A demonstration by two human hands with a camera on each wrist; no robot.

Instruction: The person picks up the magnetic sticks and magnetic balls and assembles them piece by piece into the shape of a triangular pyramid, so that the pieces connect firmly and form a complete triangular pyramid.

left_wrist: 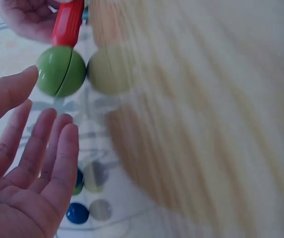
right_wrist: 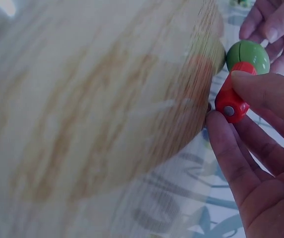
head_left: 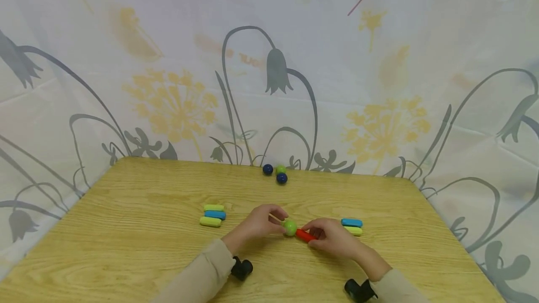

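Observation:
On the table, a green ball (head_left: 289, 227) sits against one end of a red magnetic rod (head_left: 305, 235). My right hand (head_left: 337, 238) pinches the rod between thumb and fingers; its free end, with a silver metal disc, faces the right wrist camera. Around the ball's other side is my left hand (head_left: 260, 223), its fingers loosely spread. In the left wrist view the left thumb (left_wrist: 13, 91) reaches the ball's edge, while the other fingers stay apart from it.
Left on the wooden table (head_left: 147, 247) lie two yellow-green rods and a blue rod (head_left: 215, 215). A blue rod (head_left: 352, 222) and a yellow-green rod (head_left: 353, 231) lie beyond the right hand. Two dark blue balls (head_left: 267, 169) and another green ball (head_left: 280, 169) sit at the back edge, before a patterned curtain.

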